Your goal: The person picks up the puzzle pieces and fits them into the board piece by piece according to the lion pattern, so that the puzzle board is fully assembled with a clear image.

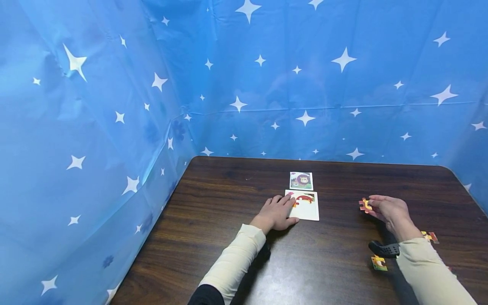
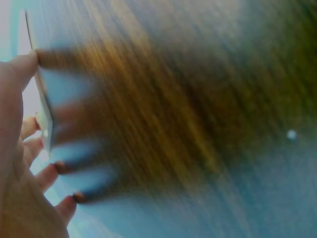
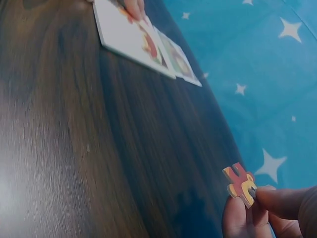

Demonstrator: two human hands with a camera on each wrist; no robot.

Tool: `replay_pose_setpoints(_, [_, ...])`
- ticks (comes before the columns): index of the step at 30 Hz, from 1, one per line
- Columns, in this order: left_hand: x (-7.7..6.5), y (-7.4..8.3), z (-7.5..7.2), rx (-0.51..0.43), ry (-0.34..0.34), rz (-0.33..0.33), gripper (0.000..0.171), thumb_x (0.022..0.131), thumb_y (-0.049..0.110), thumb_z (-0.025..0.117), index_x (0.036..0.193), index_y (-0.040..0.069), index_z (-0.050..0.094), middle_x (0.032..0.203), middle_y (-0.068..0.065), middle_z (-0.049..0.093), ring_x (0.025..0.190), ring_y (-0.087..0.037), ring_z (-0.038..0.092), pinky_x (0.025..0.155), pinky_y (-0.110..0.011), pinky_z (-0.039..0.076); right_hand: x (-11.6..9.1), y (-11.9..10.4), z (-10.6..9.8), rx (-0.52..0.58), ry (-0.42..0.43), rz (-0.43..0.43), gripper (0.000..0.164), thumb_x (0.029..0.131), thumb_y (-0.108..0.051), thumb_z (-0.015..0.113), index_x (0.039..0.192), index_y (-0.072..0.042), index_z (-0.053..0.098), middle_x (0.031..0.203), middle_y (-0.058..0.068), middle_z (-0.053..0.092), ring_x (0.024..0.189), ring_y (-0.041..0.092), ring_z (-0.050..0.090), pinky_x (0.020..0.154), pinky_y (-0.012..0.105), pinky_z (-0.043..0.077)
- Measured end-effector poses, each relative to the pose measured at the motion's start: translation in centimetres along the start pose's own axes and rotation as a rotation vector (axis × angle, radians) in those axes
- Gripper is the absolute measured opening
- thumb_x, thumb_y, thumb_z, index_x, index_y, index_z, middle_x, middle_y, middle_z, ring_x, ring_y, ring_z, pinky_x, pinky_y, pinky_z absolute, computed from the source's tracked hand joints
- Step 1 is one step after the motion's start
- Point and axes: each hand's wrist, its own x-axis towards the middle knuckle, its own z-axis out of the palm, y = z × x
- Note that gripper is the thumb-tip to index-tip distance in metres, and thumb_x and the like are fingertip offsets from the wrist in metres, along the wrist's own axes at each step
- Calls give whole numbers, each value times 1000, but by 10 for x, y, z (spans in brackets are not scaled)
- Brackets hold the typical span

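Observation:
My right hand pinches a red and yellow jigsaw piece between thumb and fingers, held above the right part of the table. With fingers spread and fairly straight, my left hand rests on the left edge of a white puzzle board. Part of a red and yellow picture shows along the board's top; the hand covers its left side. Directly behind the board lies a picture card with a lion on it. In the left wrist view, the thumb touches the board's near edge.
A yellow and green jigsaw piece lies below the right wrist. Another piece lies beside the right sleeve, partly hidden. The dark wooden table meets a blue star-patterned curtain at the back and left.

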Motion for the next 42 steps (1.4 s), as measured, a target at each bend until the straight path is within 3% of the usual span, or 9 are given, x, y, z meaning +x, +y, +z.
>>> replay_pose_setpoints(7, [5,-3,3,-24,-28,-8,72,102,59,45,163,27,24,171,6,16,155,-23,25,124,-46,28,3,-8,29,23,-8,1,43,103,-5,54,143,10,49,74,-10,62,65,0,66,68,21,60])
replay_pose_setpoints(18, [1,-1,1,-10,-6,-4,72,102,60,45,162,24,28,170,4,22,154,-23,27,123,-45,29,3,-17,78,46,-10,-34,39,102,-2,53,138,11,53,82,-4,64,64,-1,65,67,20,60])
replay_pose_setpoints(26, [-1,1,1,0,-2,-6,72,101,61,45,161,26,28,169,5,24,153,-21,29,122,-44,31,5,-16,111,36,53,-1,32,101,-1,54,131,6,62,100,7,63,64,0,62,66,20,60])
replay_pose_setpoints(42, [0,0,2,27,6,-20,71,101,63,45,161,28,29,169,7,24,152,-20,31,121,-44,32,-2,-20,153,-47,58,-20,27,99,-5,59,122,3,69,110,13,67,75,6,62,68,23,60])
